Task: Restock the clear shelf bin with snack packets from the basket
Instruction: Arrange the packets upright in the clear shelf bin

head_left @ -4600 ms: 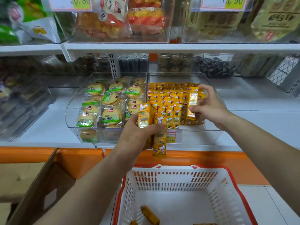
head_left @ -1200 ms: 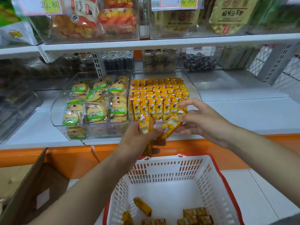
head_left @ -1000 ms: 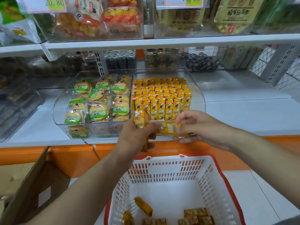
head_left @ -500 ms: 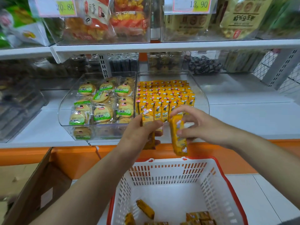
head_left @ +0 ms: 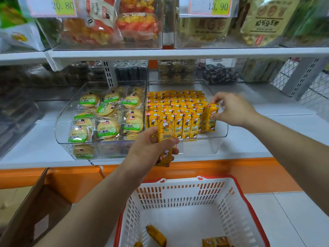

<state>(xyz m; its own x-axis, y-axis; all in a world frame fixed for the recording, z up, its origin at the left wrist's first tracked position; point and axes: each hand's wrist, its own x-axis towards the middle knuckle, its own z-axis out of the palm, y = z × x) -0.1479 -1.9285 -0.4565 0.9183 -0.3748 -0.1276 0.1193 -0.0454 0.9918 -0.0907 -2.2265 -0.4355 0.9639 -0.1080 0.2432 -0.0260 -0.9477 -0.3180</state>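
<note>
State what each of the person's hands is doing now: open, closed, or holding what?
Left hand: grips yellow packets.
Right hand: pinches a single yellow packet at the clear bin.

You are facing two tags clipped to the top-shelf bins: the left price tag (head_left: 53, 6) is showing 20.80, and the right price tag (head_left: 210, 6) is showing 13.90. The yellow snack packets (head_left: 186, 125) in the front row are carrying 乐吧. The round biscuit packets (head_left: 106, 129) are bearing 煎薄脆 on green labels. The tan bag (head_left: 267, 20) is showing upside-down characters too blurred to read.
</note>
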